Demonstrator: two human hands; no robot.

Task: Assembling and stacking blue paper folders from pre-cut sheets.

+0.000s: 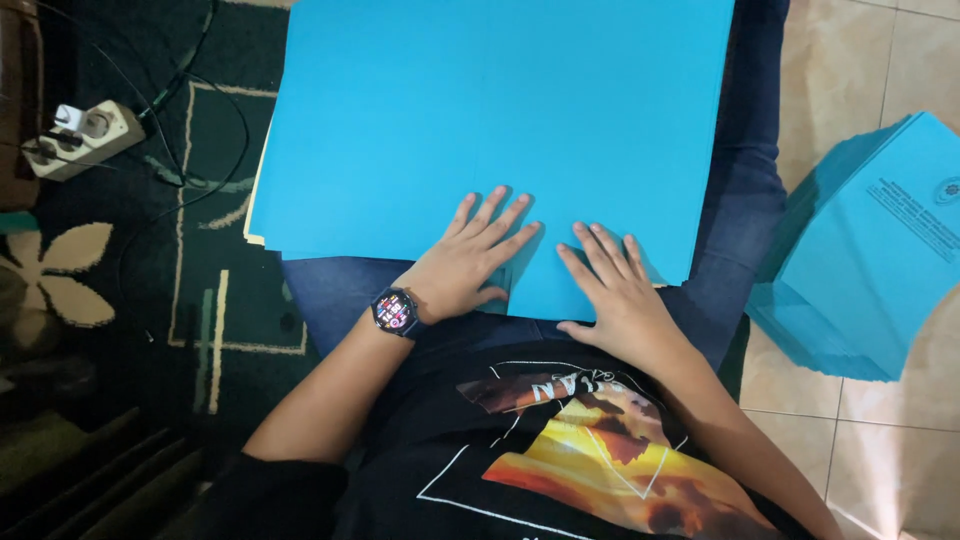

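A large sheet of bright blue paper (480,110) lies across my lap, over my blue jeans (745,190). My left hand (470,260), with a dark watch on its wrist, rests flat on the sheet's near edge, fingers spread. My right hand (615,290) lies flat beside it, on a smaller blue flap at the near edge. Neither hand grips anything. A cream sheet peeks out under the blue paper's left edge.
A stack of blue folded papers (870,250) with printing sits on the tiled floor at the right. A white power strip (80,140) with plugs and black cables lies on the dark patterned carpet (130,300) at the left.
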